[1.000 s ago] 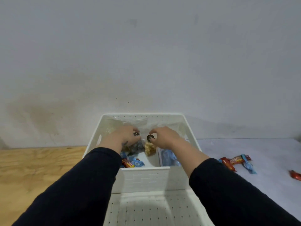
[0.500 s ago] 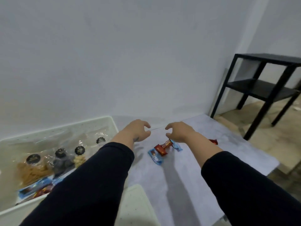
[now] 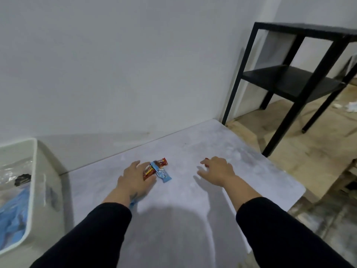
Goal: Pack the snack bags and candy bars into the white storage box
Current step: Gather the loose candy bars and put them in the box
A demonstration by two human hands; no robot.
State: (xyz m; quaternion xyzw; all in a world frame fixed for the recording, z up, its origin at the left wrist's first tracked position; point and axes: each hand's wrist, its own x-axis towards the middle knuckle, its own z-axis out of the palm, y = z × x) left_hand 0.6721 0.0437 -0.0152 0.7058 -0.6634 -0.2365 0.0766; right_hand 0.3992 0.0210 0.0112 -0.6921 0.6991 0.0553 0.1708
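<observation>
The white storage box (image 3: 33, 171) stands at the left edge, holding clear snack bags with black labels (image 3: 22, 179) and blue wrappers (image 3: 11, 215). On the grey tabletop lie a red candy bar (image 3: 149, 172), a blue candy bar (image 3: 161, 173) and a second red bar (image 3: 161, 162), overlapping. My left hand (image 3: 134, 180) rests flat on the near red bar, fingers spread. A blue wrapper end (image 3: 133, 203) peeks out under that wrist. My right hand (image 3: 217, 171) hovers with fingers spread over a small red candy (image 3: 206, 158), mostly hidden beneath it.
A black metal shelf unit (image 3: 289, 80) stands on the wooden floor at the right. The table's right edge (image 3: 287, 192) runs close to my right arm. A plain wall (image 3: 135, 64) backs the table.
The view swung right, away from the box. Both hands left the box and came down onto the candy bars on the grey tabletop, spreading apart.
</observation>
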